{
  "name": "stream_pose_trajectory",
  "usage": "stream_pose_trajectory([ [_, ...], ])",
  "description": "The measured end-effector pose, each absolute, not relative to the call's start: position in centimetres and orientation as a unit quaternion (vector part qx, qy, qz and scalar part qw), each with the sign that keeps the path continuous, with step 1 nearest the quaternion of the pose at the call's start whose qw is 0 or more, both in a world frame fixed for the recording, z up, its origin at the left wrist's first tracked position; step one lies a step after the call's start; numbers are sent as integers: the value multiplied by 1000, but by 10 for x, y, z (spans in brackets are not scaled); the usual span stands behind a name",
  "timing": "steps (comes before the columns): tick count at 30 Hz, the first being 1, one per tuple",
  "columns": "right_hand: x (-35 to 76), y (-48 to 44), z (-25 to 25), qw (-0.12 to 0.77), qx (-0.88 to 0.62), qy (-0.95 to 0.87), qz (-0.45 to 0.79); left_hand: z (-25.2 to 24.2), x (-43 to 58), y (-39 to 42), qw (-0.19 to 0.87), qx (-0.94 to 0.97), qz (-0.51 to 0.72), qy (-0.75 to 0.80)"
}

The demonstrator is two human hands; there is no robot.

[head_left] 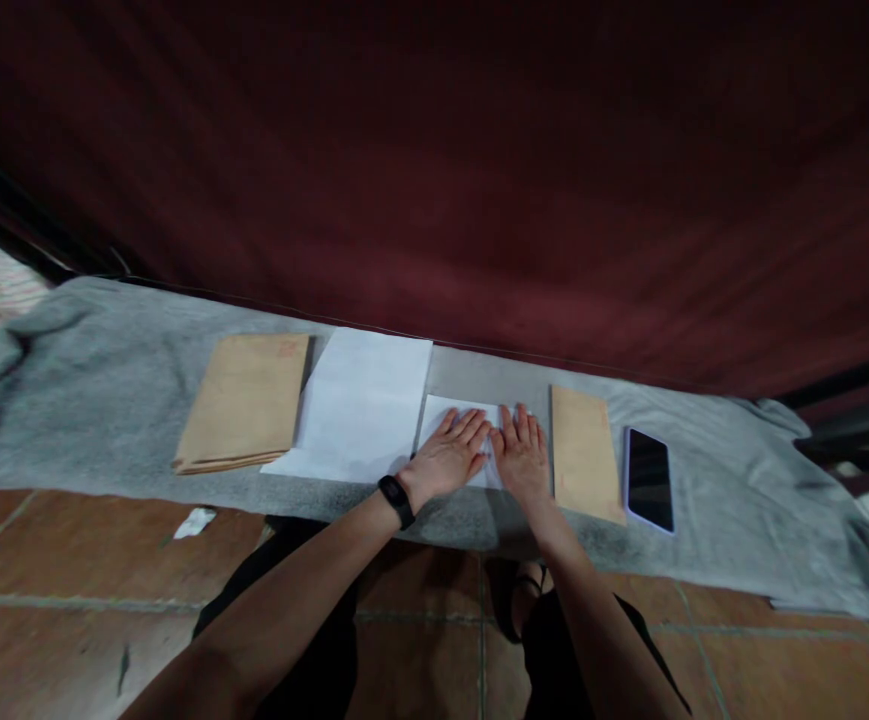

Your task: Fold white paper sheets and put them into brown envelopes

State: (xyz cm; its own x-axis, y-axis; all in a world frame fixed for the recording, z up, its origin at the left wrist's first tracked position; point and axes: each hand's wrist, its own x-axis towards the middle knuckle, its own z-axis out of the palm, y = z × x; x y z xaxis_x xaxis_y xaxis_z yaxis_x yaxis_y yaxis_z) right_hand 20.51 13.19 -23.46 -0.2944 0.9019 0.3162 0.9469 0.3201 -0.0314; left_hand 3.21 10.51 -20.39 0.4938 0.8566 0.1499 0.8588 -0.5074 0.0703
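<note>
My left hand [451, 455] lies flat with its fingers stretched out on a white sheet of paper [434, 412], which looks folded smaller than the sheets beside it. Close by on the same paper, my right hand [522, 455] is also flat and open, fingers pointing away from me. Both palms cover much of the paper, so its middle is hidden. To the left are larger white paper sheets [363, 400]. Just right of my right hand lies a single brown envelope [585, 450].
A stack of brown envelopes [248, 395] sits at the left on the grey cloth [134, 390]. A phone [649, 480] with a dark screen lies at the right. Dark red fabric [434, 200] hangs behind. Crumpled white tissue [195, 522] is on the tiled floor [419, 660].
</note>
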Motion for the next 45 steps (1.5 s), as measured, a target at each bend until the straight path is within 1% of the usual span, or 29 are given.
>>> stream_pose_trajectory([
  [8, 216, 131, -236, 148, -583, -796, -61, -204, 32, 105, -16, -874, -84, -479],
  [17, 218, 127, -231, 172, -596, -783, -38, -208, 30, 106, -16, -874, -99, -476],
  [20, 212, 123, -228, 179, -568, -803, -26, -211, 30, 106, -5, -873, -102, -478],
  [24, 203, 118, -225, 163, -523, -836, 2, -215, 31, 108, 4, -870, -102, -482],
  [32, 206, 121, -224, 134, -551, -824, -25, -215, 29, 109, 0, -867, -114, -485],
  [45, 212, 124, -227, 148, -566, -809, -51, -216, 19, 112, -6, -840, -128, -528],
])
